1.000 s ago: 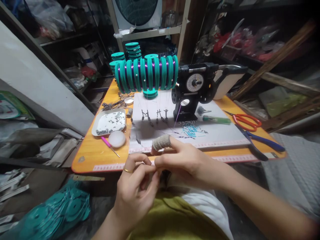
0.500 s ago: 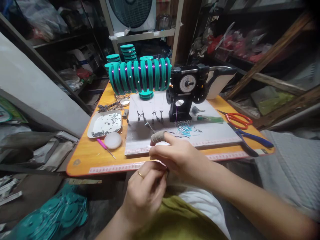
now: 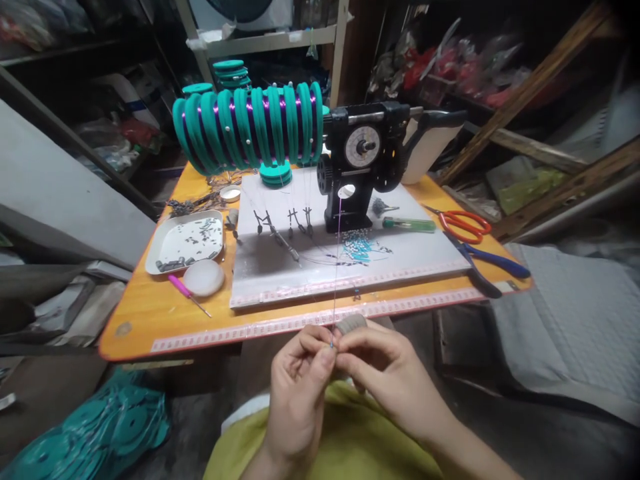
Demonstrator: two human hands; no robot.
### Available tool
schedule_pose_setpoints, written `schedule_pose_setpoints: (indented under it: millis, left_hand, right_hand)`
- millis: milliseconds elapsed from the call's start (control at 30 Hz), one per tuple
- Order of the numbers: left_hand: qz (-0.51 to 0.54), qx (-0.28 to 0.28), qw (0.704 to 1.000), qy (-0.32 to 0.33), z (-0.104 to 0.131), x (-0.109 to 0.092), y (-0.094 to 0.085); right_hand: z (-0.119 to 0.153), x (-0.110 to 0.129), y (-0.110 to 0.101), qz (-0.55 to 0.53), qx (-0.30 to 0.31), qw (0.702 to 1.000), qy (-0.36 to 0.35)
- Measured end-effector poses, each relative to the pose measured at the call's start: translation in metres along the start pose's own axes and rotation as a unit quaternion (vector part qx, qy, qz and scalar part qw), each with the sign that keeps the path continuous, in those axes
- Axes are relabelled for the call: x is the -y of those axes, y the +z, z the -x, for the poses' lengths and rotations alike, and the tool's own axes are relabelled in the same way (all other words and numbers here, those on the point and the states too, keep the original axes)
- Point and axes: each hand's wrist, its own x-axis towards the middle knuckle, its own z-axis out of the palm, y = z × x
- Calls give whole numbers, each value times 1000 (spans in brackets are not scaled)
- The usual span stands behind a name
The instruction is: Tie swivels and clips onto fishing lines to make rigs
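Note:
My left hand (image 3: 305, 380) pinches a thin line with a tiny blue piece (image 3: 331, 345) at its fingertips. Right beside it, my right hand (image 3: 380, 360), with grey wrapping (image 3: 351, 325) on one finger, has its thumb and finger closed at the same spot; what they grip is too small to make out. The purple line (image 3: 337, 267) rises from the fingertips to the black winding machine (image 3: 350, 167). Teal spools (image 3: 250, 130) with purple thread sit in a row on the machine's left side.
On the orange table (image 3: 135, 313) are a white board (image 3: 270, 277), a white tray (image 3: 163, 233), a round lid (image 3: 204, 278), a pink-handled tool (image 3: 180, 285), red-handled scissors (image 3: 465, 227), blue-handled pliers (image 3: 500, 262) and a green tube (image 3: 410, 225). Teal spools in plastic (image 3: 100, 427) lie lower left.
My right hand has moved down and back from the board to my left hand's fingertips. The line now runs taut from the machine to both hands. The view has shifted.

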Motion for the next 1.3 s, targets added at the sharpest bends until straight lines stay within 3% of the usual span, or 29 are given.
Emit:
schedule_pose_setpoints:
  millis: [100,167,233,333,500,667,767,833,867,900,967,1033,1100,1167,1300]
  left_hand:
    - [20,17,996,-88,-1,-5,2]
    - [47,36,986,-156,-3,-8,2]
    - [76,65,972,-211,-6,-9,2]
    - [105,93,955,-261,-12,-10,3]
    - [97,91,945,-298,-18,-9,5]
    - [34,96,954,-282,-19,-10,5]
    - [-58,117,973,-190,-16,-14,5]
    - [-189,122,973,-56,-13,-18,5]
    - [-269,118,955,33,-11,-20,5]
    - [-347,111,923,127,-9,-21,5]
    - [-465,92,830,294,-6,-24,5]
    - [-521,87,748,402,-3,-27,4]
    - [-548,89,703,445,-1,-31,3]
    - [-564,93,681,458,1,-38,1]
    - [-582,91,647,483,2,-55,-3]
  right_hand:
    - [8,-3,-10,90,-8,987,-135]
    - [11,-5,-22,221,-15,940,-260]
    - [10,-7,-34,320,-5,885,-339]
    - [4,-10,-48,372,30,850,-372]
    - [-6,-15,-60,396,56,802,-443]
    - [-5,-13,-64,392,88,818,-413]
    - [-1,-8,-64,392,81,821,-406]
    - [1,-3,-63,387,85,833,-387]
    - [1,0,-62,383,89,840,-373]
    - [2,4,-61,381,94,845,-363]
    - [1,10,-57,376,97,849,-358]
    - [-2,16,-52,356,86,863,-348]
    - [-7,20,-46,319,76,888,-323]
    - [-15,24,-39,295,94,903,-297]
    - [-35,31,-24,311,191,873,-324]
